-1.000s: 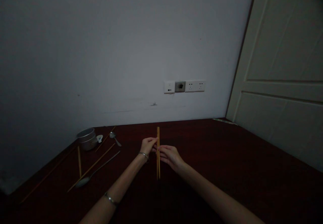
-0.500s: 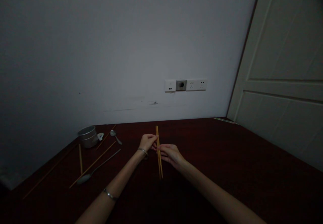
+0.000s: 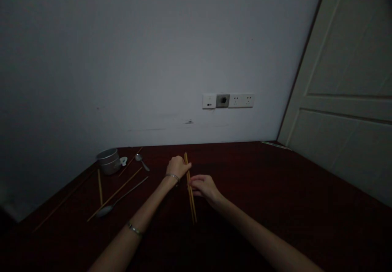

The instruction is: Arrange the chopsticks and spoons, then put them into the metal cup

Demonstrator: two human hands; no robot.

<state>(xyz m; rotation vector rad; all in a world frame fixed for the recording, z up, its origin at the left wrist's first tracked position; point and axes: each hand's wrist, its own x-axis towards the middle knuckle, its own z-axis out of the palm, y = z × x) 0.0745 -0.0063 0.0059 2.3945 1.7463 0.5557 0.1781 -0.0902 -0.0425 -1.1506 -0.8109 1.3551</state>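
A pair of light wooden chopsticks (image 3: 191, 202) is held side by side in front of me, their far ends leaning slightly left. My left hand (image 3: 177, 167) is closed around them near the far end, its thumb lying across the sticks. Lower down, my right hand (image 3: 204, 187) pinches the same pair from the right between thumb and fingers. The near ends of the two sticks spread a little apart. A bracelet shows on my left wrist, and another sits farther up that forearm.
On the left of the dark red table (image 3: 245, 182) stand a grey metal cup (image 3: 109, 161), a long-handled spoon (image 3: 105, 211), a small spoon (image 3: 142, 163) and several loose chopsticks (image 3: 118, 192). A wall with sockets (image 3: 241, 100) rises behind; a pale door (image 3: 343, 112) is at right.
My left hand has turned over, its back now facing up and its fingers wrapped around the chopsticks. The sticks' far ends have tilted left. My view has shifted slightly.
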